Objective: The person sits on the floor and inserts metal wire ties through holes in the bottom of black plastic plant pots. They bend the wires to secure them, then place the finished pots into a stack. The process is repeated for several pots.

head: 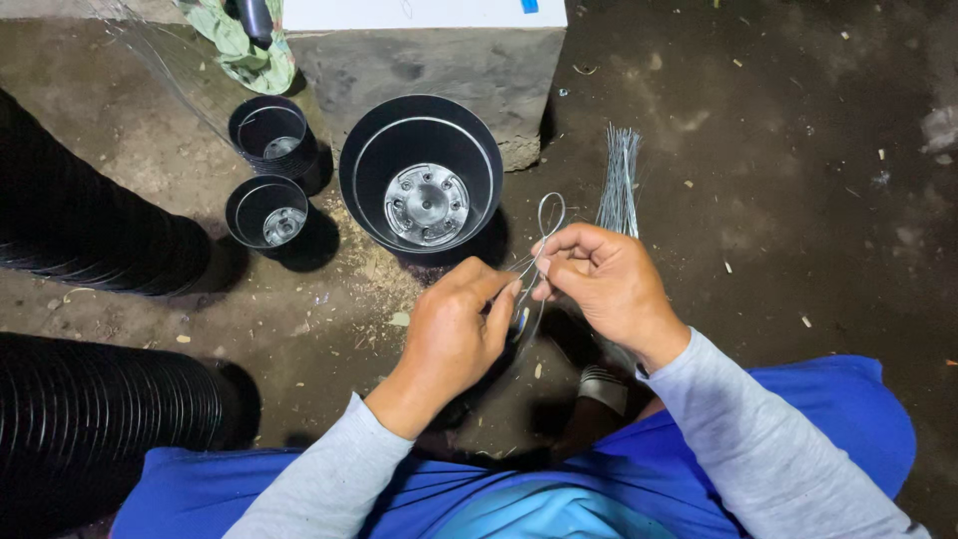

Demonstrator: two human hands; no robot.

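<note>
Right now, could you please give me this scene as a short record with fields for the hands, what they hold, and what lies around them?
left hand: pinching the lower part of a thin wire loop
right hand: pinching the same wire just below the loop
wire bundle: lying on the ground beyond the right hand
large black pot: upright, empty, in front of the hands
small black pots: two, upright, left of the large pot
stacked pots: lying on their side at far left
concrete block: behind the large pot
</note>
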